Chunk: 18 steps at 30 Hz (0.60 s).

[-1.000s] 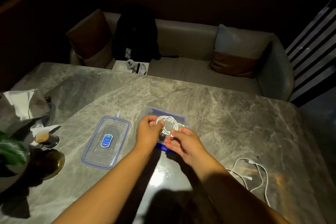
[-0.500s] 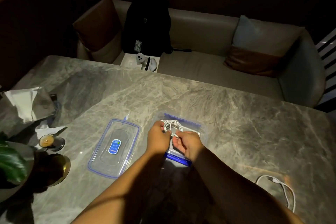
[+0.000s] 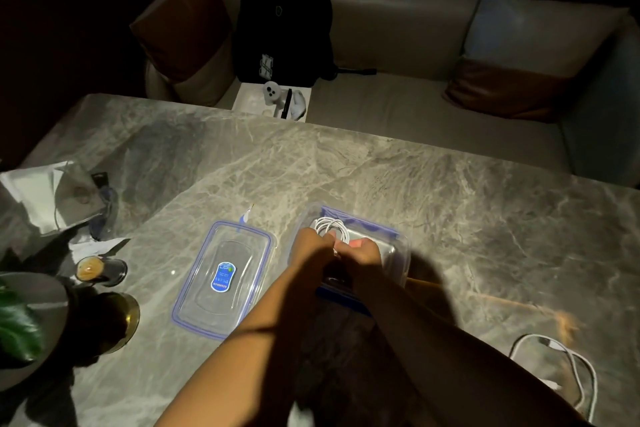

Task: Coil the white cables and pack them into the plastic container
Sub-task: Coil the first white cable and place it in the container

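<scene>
A coiled white cable (image 3: 330, 226) lies inside the clear plastic container (image 3: 398, 246) with blue trim at the middle of the marble table. My left hand (image 3: 310, 248) and my right hand (image 3: 360, 251) are both down in the container, side by side, fingers on the near edge of the coil. A second white cable (image 3: 568, 362) lies loose and uncoiled at the table's near right. The container's clear lid (image 3: 223, 279), with a blue sticker, lies flat to the left of the container.
At the left edge stand a small glass candle (image 3: 90, 269), a brass dish (image 3: 119, 319), a green plant (image 3: 17, 326) and white tissue (image 3: 33, 191). Behind the table is a beige sofa (image 3: 398, 45) with a black backpack (image 3: 282, 17) and cushions.
Both hands have lowered the coiled cable from just above the container down into it. The view has shifted forward, so the loose cable now sits nearer the bottom right corner.
</scene>
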Tool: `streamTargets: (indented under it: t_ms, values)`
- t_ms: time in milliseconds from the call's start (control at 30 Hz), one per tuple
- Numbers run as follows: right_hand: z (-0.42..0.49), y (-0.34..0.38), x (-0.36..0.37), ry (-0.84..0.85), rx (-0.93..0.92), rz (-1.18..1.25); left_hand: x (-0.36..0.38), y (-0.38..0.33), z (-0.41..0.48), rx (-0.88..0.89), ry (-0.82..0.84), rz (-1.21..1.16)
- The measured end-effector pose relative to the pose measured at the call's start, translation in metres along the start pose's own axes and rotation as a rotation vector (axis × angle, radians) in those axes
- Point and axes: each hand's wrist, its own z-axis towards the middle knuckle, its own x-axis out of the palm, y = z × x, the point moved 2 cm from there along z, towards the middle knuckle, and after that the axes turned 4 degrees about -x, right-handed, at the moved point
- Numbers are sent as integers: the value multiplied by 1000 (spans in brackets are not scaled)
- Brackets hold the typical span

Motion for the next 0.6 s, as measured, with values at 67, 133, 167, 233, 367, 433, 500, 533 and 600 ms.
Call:
streamTargets:
  t_ms: [67,133,167,233,367,433,500,533,600]
  values:
    - [0,3,-2,-11,31,-113,1,-3,4,-25,28,67]
    - [4,1,-4,-63,16,-133,0,-6,4,-36,7,126]
    - [3,2,-5,-80,-5,-140,-1,-6,4,-41,-1,142]
    - [2,3,-5,-88,-27,-181,-1,-4,4,-54,-7,141]
    - [12,-4,2,-120,30,-173,-3,0,1,-63,-14,112]
    - [11,-3,4,-137,7,-213,-4,0,1,-76,-31,86]
    - [9,1,3,-140,-23,-278,-5,2,3,-105,-53,71]
    - [9,1,2,-151,-24,-314,-6,1,2,-114,-58,76]
    - [9,1,3,-149,-19,-342,-5,1,3,-129,-63,87]
